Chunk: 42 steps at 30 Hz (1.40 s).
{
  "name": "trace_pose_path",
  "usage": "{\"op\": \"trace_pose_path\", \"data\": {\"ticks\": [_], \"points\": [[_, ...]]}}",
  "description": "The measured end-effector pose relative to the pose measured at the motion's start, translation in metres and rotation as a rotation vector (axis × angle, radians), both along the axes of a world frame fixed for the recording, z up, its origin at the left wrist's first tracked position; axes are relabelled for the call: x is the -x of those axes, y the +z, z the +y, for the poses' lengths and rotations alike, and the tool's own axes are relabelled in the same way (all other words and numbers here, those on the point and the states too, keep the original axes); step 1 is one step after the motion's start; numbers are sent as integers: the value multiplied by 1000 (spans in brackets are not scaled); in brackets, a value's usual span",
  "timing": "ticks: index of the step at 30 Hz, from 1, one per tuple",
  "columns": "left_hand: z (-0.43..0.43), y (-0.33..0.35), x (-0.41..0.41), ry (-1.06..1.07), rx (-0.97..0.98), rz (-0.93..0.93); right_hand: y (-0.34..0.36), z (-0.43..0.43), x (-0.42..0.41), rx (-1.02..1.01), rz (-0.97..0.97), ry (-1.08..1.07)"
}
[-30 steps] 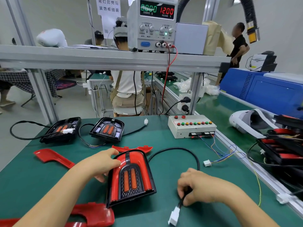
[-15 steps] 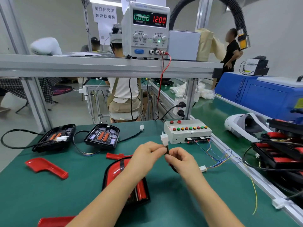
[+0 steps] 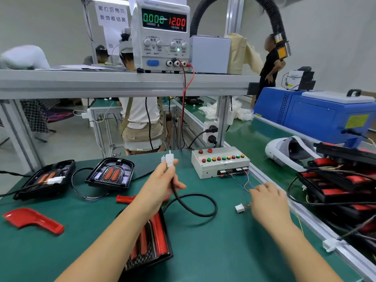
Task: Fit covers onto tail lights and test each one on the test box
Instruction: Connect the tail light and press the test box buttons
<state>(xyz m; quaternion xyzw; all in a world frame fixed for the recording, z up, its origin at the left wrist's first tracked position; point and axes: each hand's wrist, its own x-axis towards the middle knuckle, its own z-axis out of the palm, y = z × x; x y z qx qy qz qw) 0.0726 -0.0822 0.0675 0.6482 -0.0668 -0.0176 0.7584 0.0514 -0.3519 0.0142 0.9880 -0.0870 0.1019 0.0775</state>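
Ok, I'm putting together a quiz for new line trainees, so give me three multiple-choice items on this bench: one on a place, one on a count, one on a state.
1. Where is the white plastic plug of the black round cable?
A) lying flat
B) dangling off an edge
C) raised in the left hand

2. How many uncovered black plastic tail-light housings lie at the far left of the green bench mat?
A) two
B) one
C) four

3. What current does the grey bench power supply show?
A) 5.00
B) 0.00
C) 3.50

Answers:
1. C, the left hand holds the plug by its base, well above the mat.
2. A, two open housings sit side by side there.
3. B, the green digits read 0.00.
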Motion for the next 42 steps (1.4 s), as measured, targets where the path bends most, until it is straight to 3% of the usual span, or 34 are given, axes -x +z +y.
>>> {"op": "trace_pose_path", "data": {"ticks": [3,6,8,12,14,20,27,37,42], "points": [[0,-3,-4,-27,103,88,-5,-10,-7,47,75,26],[2,-7,-7,-36,65,42,-3,-10,-11,-42,27,92],[4,-7,-9,-3,-31,-3,1,-6,-11,-216,-59,159],[2,-12,-13,-20,-424,-98,16,12,-8,-766,-151,309],[-3,-15,-14,-42,-525,-109,23,20,-7,-882,-190,375],[-10,-22,-15,-43,-682,-166,31,31,-8,-854,-294,428],[-27,-19,-11,-27,-869,-245,26,31,-8,-743,-278,415],[-33,-19,-9,-69,-754,-197,21,26,-7,-769,-291,418],[-36,-19,-7,-90,-791,-217,19,27,-6,-792,-279,433]]}}
